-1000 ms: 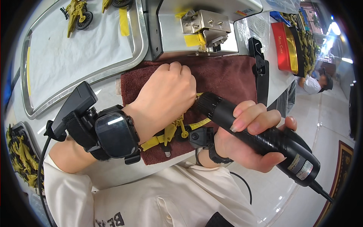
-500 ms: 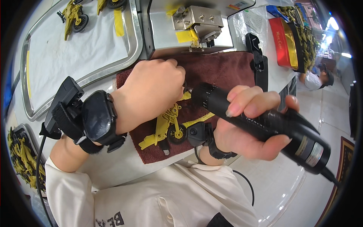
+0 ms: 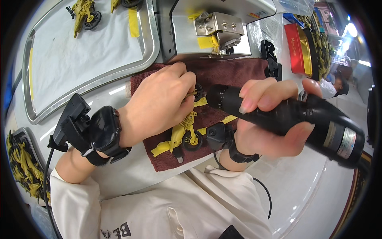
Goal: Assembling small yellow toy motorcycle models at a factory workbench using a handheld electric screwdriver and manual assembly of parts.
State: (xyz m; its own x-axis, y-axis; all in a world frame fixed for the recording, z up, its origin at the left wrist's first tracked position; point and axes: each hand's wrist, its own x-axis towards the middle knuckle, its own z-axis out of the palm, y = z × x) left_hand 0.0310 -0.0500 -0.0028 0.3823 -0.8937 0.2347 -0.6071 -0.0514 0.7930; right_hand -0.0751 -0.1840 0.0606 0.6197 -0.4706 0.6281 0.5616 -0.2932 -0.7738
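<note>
My left hand [image 3: 157, 101] is closed, fingers pinched on a small toy wheel [image 3: 199, 92] with a black tyre; the rest of that piece is hidden behind the fingers. My right hand [image 3: 260, 139] wraps round a black electric screwdriver [image 3: 229, 100]. The tool lies almost level, its nose pointing left and close to the wheel; I cannot tell whether its tip touches. Below the left hand, a yellow toy motorcycle [image 3: 179, 133] with a black-tyred wheel lies on a dark red towel [image 3: 250, 73]. Strips of yellow tape [image 3: 201, 102] stick to the towel.
A metal tray [image 3: 153, 51] lined with white paper holds more yellow toy motorcycles [image 3: 85, 18] at the far left. Behind the towel stands a silver machine [image 3: 183, 34]. A black bracket [image 3: 270, 59], a red box [image 3: 293, 49] and heaped yellow parts [image 3: 28, 171] lie around the sides.
The screwdriver's rear end has swung up, so the tool lies more level. More of the wheel shows beside my left fingers. The whole view has shifted slightly.
</note>
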